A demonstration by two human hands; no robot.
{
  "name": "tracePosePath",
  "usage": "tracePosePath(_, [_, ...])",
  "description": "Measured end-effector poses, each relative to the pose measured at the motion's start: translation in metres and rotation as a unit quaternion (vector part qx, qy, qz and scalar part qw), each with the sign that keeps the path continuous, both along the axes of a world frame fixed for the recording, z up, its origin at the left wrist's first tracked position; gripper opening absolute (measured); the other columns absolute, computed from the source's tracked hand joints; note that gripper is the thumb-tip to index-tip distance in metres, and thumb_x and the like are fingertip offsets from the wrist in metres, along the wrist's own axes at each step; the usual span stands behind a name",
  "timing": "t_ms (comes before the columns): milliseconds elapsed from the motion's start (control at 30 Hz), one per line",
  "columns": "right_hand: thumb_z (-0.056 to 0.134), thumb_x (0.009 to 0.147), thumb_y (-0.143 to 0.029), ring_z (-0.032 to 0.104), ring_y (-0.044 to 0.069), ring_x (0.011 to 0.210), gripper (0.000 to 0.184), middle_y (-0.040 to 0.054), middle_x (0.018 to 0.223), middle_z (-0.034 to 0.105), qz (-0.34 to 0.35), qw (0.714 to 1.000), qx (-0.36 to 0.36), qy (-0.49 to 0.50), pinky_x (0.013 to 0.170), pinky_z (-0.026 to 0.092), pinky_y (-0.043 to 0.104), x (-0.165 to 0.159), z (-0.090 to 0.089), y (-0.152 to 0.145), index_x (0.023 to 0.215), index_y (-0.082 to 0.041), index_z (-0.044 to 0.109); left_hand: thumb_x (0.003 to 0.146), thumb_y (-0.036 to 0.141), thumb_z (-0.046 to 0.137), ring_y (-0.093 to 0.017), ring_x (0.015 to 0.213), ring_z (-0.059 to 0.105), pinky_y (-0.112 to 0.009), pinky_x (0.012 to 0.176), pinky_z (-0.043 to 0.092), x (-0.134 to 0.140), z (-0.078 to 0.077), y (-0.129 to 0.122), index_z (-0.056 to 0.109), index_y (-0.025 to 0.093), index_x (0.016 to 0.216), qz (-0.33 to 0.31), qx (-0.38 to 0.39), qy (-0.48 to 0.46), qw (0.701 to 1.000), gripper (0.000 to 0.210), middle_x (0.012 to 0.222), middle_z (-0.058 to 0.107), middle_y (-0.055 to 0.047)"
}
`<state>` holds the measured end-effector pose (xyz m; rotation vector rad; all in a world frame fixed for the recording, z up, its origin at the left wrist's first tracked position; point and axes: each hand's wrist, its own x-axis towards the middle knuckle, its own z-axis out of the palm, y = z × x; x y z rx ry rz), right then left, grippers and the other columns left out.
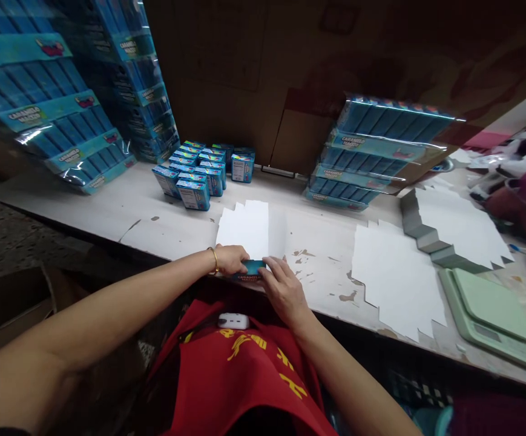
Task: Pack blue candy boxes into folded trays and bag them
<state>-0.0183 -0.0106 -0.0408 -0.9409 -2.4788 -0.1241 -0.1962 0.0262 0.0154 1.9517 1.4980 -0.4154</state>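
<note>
The person at the counter (pixel 321 239) has both hands together at its near edge, right in front of the red apron (pixel 244 378). Between them is a small blue printed card (pixel 254 266), lettered along its lower part. The left hand (pixel 230 259), with a gold bracelet (pixel 216 260) at the wrist, has its fingers closed on the card's left end; the right hand (pixel 285 290) grips the right end between thumb and fingers. Just beyond lies a white sheet (pixel 247 227) with stepped edges; I can't tell whether it is joined to the blue piece.

Farther back, small blue boxes (pixel 193 194) stand upright in a close cluster. Tall wrapped stacks (pixel 63 115) of similar blue packs rise on the left, and a shorter wrapped stack (pixel 358 157) leans a little on the right, near the big brown cardboard (pixel 226 79). Over to the right, white cut-outs (pixel 394 278) lie flat near a thicker pile (pixel 465 221), with a pale green scale (pixel 494 303) just beside them.
</note>
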Motion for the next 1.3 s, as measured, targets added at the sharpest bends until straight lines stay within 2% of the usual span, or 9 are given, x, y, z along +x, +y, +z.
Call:
tracePosePath(233, [0.046, 0.083, -0.02, 0.039, 0.025, 0.112, 0.02, 0.0061, 0.106, 0.058, -0.015, 0.998, 0.005, -0.069, 0.101, 0.007, 0.059, 0.002, -0.006, 0.001, 0.101, -0.018, 0.055, 0.062, 0.035, 0.063, -0.025, 0.091, 0.055, -0.035, 0.077, 0.037, 0.007, -0.011, 0.007, 0.056, 0.022, 0.102, 0.049, 0.038, 0.026, 0.998, 0.042, 0.101, 0.062, -0.007])
tracePosePath(333, [0.047, 0.082, -0.019, 0.041, 0.024, 0.108, 0.016, 0.0038, 0.092, 0.06, -0.033, 0.994, -0.032, -0.102, 0.103, 0.003, 0.054, -0.003, 0.0, 0.001, 0.094, -0.019, 0.057, 0.066, 0.037, 0.06, -0.023, 0.094, 0.054, -0.033, 0.076, 0.037, 0.003, -0.015, 0.0, 0.058, 0.024, 0.099, 0.05, 0.065, 0.019, 0.996, 0.035, 0.103, 0.061, -0.006])
tracePosePath(400, [0.046, 0.081, -0.016, 0.046, 0.021, 0.098, 0.014, 0.0026, 0.081, 0.06, -0.039, 0.989, -0.06, -0.129, 0.104, 0.002, 0.05, -0.007, 0.004, 0.002, 0.086, -0.019, 0.059, 0.072, 0.035, 0.055, -0.023, 0.099, 0.051, -0.034, 0.079, 0.035, 0.0, -0.018, -0.01, 0.061, 0.025, 0.093, 0.026, 0.119, 0.002, 0.993, 0.025, 0.106, 0.059, -0.005])
tracePosePath(500, [0.045, 0.08, -0.015, 0.049, 0.018, 0.083, 0.016, 0.0021, 0.071, 0.059, -0.032, 0.981, -0.094, -0.165, 0.103, 0.004, 0.045, -0.011, 0.009, 0.005, 0.076, -0.019, 0.059, 0.075, 0.033, 0.052, -0.022, 0.093, 0.055, -0.041, 0.087, 0.027, -0.001, -0.021, -0.028, 0.064, 0.022, 0.086, -0.054, 0.224, -0.022, 0.973, 0.019, 0.094, 0.063, -0.006])
tracePosePath(600, [0.046, 0.077, -0.014, 0.049, 0.018, 0.079, 0.016, 0.0025, 0.068, 0.06, -0.016, 0.974, -0.122, -0.192, 0.101, 0.01, 0.042, -0.014, 0.012, 0.009, 0.071, -0.018, 0.061, 0.072, 0.028, 0.055, -0.02, 0.078, 0.059, -0.045, 0.091, 0.019, 0.003, -0.022, -0.038, 0.065, 0.019, 0.073, -0.105, 0.257, -0.003, 0.961, 0.013, 0.075, 0.066, -0.006])
tracePosePath(767, [0.047, 0.076, -0.02, 0.053, 0.018, 0.078, 0.018, 0.0046, 0.072, 0.064, -0.003, 0.962, -0.165, -0.219, 0.093, 0.02, 0.039, -0.019, 0.018, 0.016, 0.069, -0.018, 0.064, 0.069, 0.023, 0.055, -0.019, 0.068, 0.06, -0.047, 0.087, 0.021, 0.014, -0.018, -0.032, 0.066, 0.02, 0.066, -0.106, 0.208, 0.041, 0.972, 0.012, 0.066, 0.067, -0.007])
tracePosePath(967, [0.048, 0.075, -0.02, 0.056, 0.018, 0.071, 0.018, 0.007, 0.071, 0.065, 0.014, 0.932, -0.212, -0.293, 0.076, 0.03, 0.032, -0.021, 0.027, 0.022, 0.073, -0.019, 0.066, 0.07, 0.049, 0.049, -0.024, 0.066, 0.059, -0.043, 0.073, 0.032, 0.022, -0.014, -0.024, 0.065, 0.019, 0.056, -0.102, 0.105, 0.013, 0.989, 0.037, 0.061, 0.064, -0.008])
tracePosePath(1167, [0.048, 0.077, -0.015, 0.051, 0.021, 0.083, 0.017, 0.0079, 0.073, 0.062, 0.024, 0.953, -0.142, -0.265, 0.085, 0.027, 0.036, -0.024, 0.03, 0.002, 0.069, -0.015, 0.063, 0.066, 0.015, 0.053, -0.022, 0.068, 0.059, -0.044, 0.083, 0.027, 0.023, -0.015, -0.041, 0.063, 0.014, 0.063, -0.1, 0.19, 0.011, 0.977, 0.011, 0.068, 0.064, -0.01])
tracePosePath(1300, [0.047, 0.078, -0.011, 0.049, 0.021, 0.078, 0.013, 0.0102, 0.078, 0.058, -0.034, 0.969, -0.092, -0.227, 0.074, 0.032, 0.035, -0.035, 0.02, -0.009, 0.079, -0.012, 0.06, 0.07, 0.009, 0.046, -0.022, 0.077, 0.056, -0.045, 0.094, 0.015, 0.019, -0.021, -0.039, 0.061, 0.015, 0.06, -0.072, 0.245, -0.01, 0.967, 0.019, 0.068, 0.064, -0.009])
